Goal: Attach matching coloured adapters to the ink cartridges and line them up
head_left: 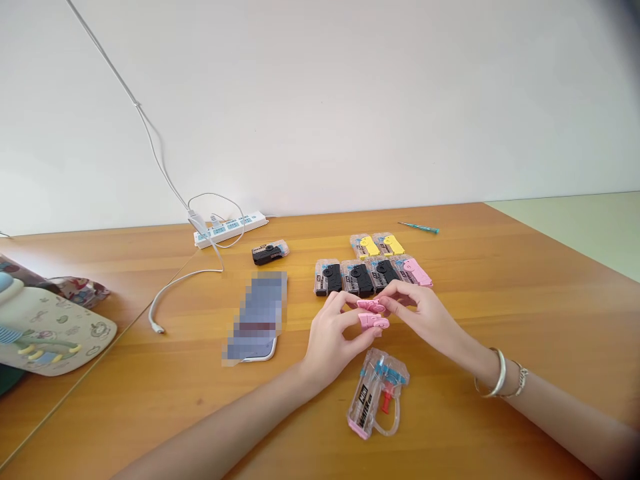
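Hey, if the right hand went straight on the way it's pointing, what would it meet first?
The upper pink plastic piece, which the right hand already seems to touch, though depth is unclear. Just beyond it is the left hand.

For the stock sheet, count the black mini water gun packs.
4 packs: three in a row, left, middle, right, and one alone near the power strip.

Two pink plastic toy-pistol pieces (pixel 373 322), roughly parallel, one just beyond other, held at fingertips.
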{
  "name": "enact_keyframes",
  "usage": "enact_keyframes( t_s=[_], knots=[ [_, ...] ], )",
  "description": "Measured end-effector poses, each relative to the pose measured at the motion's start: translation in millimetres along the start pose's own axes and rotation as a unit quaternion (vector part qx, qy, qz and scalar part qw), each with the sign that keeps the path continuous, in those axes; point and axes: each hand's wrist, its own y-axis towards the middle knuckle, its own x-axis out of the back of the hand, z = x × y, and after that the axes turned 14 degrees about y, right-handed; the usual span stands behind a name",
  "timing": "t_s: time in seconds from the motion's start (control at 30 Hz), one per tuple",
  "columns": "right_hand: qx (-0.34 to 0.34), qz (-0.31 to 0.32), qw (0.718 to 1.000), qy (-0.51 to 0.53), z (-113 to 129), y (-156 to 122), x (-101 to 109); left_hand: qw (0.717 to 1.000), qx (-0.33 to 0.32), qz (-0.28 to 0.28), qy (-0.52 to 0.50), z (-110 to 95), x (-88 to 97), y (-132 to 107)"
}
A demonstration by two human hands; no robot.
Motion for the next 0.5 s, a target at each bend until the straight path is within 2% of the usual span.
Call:
enact_keyframes(
  t_s=[0.17,0.27,0.37,0.5],
  knots=[
    [-0.019,0.010,0.998,0.067,-1.0,-1.9,-4.0,1.000,0.003,0.005,-0.004,-0.1,1.7,0.2],
    [-0.034,0.018,0.995,0.095,-3.1,-1.2,-4.6,0.999,0.028,0.015,-0.004,0.2,2.3,1.0],
    [-0.042,0.035,0.994,0.092,-3.6,-0.6,-4.9,0.999,0.044,0.019,-0.005,0.9,2.1,1.8],
    [-0.037,0.033,0.996,0.074,-1.1,-1.6,-7.0,0.999,0.034,0.016,-0.005,2.3,0.9,1.5]
  ],
)
